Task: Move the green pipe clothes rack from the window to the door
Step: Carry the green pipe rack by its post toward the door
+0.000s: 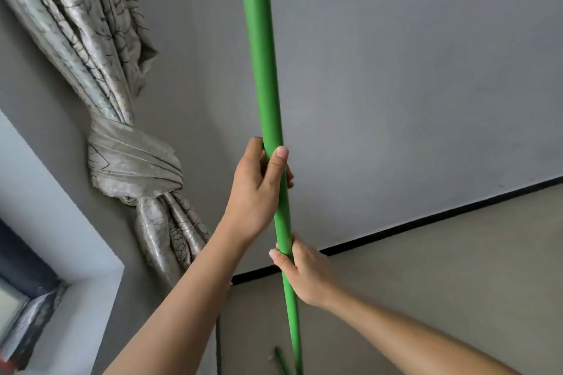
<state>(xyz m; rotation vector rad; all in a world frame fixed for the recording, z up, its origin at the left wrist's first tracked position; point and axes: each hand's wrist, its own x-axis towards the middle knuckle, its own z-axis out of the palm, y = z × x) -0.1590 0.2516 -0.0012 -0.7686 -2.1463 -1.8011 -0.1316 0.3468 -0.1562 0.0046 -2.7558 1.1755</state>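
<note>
The green pipe clothes rack (262, 70) fills the middle of the view: one upright post runs from an elbow joint at the top down to the floor, and its top bar leads off to the right. My left hand (259, 189) is wrapped around the post at mid height. My right hand (301, 271) grips the same post just below. A short green foot piece shows at the bottom edge beside the post. The window (18, 298) recess is at the lower left. No door is in view.
A knotted patterned curtain (131, 161) hangs on the grey wall left of the rack, close to my left arm. A pale wall with a black baseboard (426, 219) runs behind the rack. Beige floor lies to the right.
</note>
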